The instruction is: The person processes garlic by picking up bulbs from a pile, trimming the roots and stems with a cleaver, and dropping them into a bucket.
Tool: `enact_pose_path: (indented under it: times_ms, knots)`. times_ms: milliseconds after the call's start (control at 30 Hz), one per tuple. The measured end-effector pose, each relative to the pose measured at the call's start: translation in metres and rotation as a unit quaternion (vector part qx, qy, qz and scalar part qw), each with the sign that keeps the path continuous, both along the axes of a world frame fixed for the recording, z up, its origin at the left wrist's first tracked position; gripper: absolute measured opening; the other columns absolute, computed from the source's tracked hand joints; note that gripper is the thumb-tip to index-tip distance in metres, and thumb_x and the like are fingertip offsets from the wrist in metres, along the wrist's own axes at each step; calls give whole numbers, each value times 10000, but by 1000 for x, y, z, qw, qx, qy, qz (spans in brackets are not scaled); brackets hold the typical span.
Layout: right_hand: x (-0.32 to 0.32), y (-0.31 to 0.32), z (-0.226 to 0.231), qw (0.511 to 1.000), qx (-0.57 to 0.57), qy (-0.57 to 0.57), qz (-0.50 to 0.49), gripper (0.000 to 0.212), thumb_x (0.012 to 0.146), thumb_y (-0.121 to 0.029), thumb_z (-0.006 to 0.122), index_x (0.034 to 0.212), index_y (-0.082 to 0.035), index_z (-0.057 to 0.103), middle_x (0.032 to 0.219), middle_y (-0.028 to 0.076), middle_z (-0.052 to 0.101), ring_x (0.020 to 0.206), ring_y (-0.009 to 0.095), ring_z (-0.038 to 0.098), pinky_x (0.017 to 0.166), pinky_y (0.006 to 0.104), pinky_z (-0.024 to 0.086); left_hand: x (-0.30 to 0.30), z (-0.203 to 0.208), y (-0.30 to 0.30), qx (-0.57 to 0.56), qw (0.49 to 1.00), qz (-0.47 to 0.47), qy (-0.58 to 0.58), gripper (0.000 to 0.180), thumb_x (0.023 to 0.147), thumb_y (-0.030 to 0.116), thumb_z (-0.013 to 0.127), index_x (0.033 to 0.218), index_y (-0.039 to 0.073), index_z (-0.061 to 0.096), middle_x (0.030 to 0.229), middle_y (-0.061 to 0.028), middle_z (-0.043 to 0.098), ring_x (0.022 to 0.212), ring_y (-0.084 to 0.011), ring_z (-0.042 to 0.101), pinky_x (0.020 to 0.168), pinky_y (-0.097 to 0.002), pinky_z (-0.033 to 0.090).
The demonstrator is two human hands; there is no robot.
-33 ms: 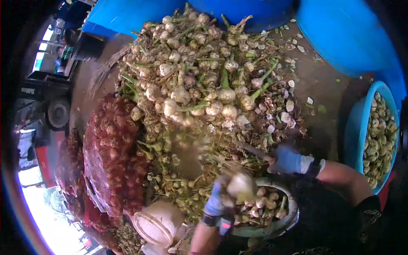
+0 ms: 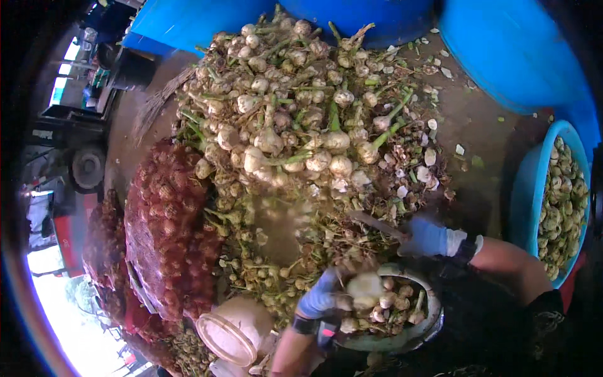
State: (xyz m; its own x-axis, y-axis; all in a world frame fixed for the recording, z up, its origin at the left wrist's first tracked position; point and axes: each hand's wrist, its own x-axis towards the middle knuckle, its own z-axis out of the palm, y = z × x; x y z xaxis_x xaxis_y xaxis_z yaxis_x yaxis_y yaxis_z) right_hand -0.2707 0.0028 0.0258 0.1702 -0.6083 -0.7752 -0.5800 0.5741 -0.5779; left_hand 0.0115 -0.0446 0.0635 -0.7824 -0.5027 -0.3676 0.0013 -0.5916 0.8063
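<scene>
My left hand (image 2: pixel 319 294), in a blue glove, is closed on a pale garlic bulb (image 2: pixel 364 289) smeared by motion. Held over a basin (image 2: pixel 433 319) with trimmed garlic in it, the bulb hides part of that basin's contents. In my right hand (image 2: pixel 428 237), also gloved in blue, is a knife (image 2: pixel 380 225) whose blade points left and away from me. Beyond both hands rises a big heap of garlic (image 2: pixel 270 141) with stalks and roots on. Cut roots and stalk scraps (image 2: pixel 352 242) lie under the blade.
At the left a red mesh sack (image 2: pixel 166 232) bulges with garlic. A whitish bucket (image 2: pixel 235 330) lies tipped near my left forearm. At the right stands a blue tub (image 2: pixel 534 201) of garlic. Large blue containers (image 2: pixel 509 50) line the far side; a twig broom (image 2: pixel 157 107) lies far left.
My left hand has shifted slightly left and down, and the bulb now sits lower over the basin. The knife in my right hand has barely moved.
</scene>
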Motion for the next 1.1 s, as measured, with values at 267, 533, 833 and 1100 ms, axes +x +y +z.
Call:
enact_pose_path:
  times_ms: [267, 533, 833, 1100]
  knots:
    - [-22, 23, -42, 999, -20, -29, -39, 343, 667, -317, 734, 669, 11, 635, 550, 106, 603, 501, 204, 600, 513, 342, 479, 57, -154, -118, -422, 696, 182, -551, 283, 765, 329, 672, 864, 72, 610, 815, -124, 614, 649, -294, 602, 544, -385, 490]
    - [-21, 18, -36, 997, 17, -34, -65, 330, 666, -289, 760, 654, 4, 608, 548, 97, 595, 494, 163, 581, 498, 343, 466, 69, -209, -118, -106, 828, 427, -347, 288, 765, 206, 691, 963, 23, 589, 852, -100, 605, 796, -215, 592, 672, -352, 501]
    - [-12, 1, -24, 997, 33, -44, -52, 366, 660, -317, 765, 624, 4, 594, 552, 108, 607, 489, 195, 600, 490, 345, 469, 129, -161, -10, -41, 816, 456, -351, 400, 806, 140, 670, 1157, 2, 536, 1032, -53, 611, 855, -187, 562, 816, -303, 464]
    - [-1, -2, -19, 994, 44, -62, -73, 352, 665, -337, 749, 616, -9, 629, 538, 89, 610, 480, 180, 595, 476, 338, 466, 119, -152, -23, -246, 701, -87, -664, 698, 655, 399, 776, 1245, 143, 505, 1163, -152, 568, 1033, -294, 552, 841, -395, 470]
